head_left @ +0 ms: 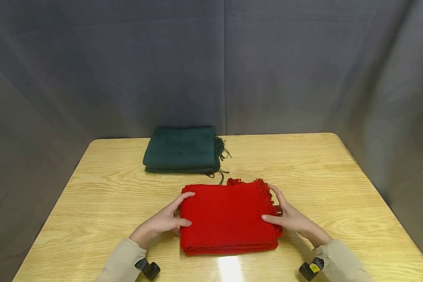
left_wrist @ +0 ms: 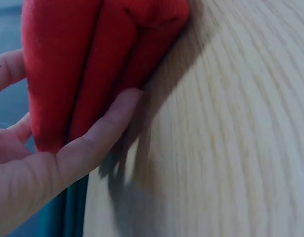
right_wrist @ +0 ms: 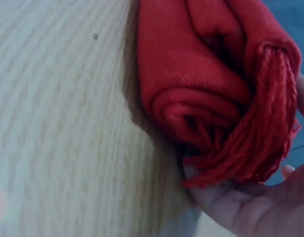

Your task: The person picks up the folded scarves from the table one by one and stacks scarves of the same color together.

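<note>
A folded red scarf lies on the wooden table, its fringe along the right end. My left hand holds its left end, thumb on the top layer. In the left wrist view a finger reaches along the lower edge of the folded layers. At the fringed end, my right hand grips the scarf with the thumb on top. The right wrist view shows fingertips tucked beneath the fringe strands, partly hidden by them.
Behind the red scarf, a folded dark green scarf lies near the table's back edge, its fringe to the right. Grey curtains hang behind and beside the wooden table.
</note>
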A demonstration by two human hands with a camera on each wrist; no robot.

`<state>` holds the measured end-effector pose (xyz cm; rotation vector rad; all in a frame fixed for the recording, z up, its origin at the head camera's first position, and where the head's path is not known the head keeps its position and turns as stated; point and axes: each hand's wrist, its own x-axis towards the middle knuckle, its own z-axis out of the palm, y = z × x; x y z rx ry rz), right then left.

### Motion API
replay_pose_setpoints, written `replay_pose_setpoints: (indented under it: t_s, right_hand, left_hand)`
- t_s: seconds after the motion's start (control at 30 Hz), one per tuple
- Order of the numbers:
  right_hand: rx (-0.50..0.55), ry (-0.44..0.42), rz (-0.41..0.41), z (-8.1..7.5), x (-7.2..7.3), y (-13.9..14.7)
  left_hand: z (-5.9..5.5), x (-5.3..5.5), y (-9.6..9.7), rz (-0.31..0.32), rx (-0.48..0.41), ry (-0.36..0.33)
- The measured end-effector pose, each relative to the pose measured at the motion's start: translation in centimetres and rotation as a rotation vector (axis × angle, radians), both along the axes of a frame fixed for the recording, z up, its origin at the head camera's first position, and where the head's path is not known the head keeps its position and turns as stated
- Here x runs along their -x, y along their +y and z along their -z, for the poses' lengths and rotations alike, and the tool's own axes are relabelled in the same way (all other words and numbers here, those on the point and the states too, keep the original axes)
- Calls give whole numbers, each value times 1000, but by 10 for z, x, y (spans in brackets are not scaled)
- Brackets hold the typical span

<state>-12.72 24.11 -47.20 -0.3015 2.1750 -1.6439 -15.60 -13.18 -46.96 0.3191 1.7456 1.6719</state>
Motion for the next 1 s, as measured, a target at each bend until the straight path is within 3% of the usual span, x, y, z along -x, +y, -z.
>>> replay_pose_setpoints:
  t_s: [0.1,0.23,0.37,0.57,0.83,1.0]
  right_hand:
    - [15,16,-21,2,2,-2]
    - [-12,118,-34,3,2,-4]
    - [-47,187,-39,3,-1,-4]
    - [-3,132,-41,-1,-2,-7]
    - [208,-2,92,2,-1,-16]
    - [218,12,151,2,-3,-19]
  left_hand:
    - [3,2,-1,1,-33,-33]
    - [6,4,0,17,-99,-63]
    - [7,3,3,23,-123,-33]
    - [5,1,9,-3,-99,72]
    - [2,-1,15,-51,-25,121]
    - [-1,-1,17,-58,-13,143]
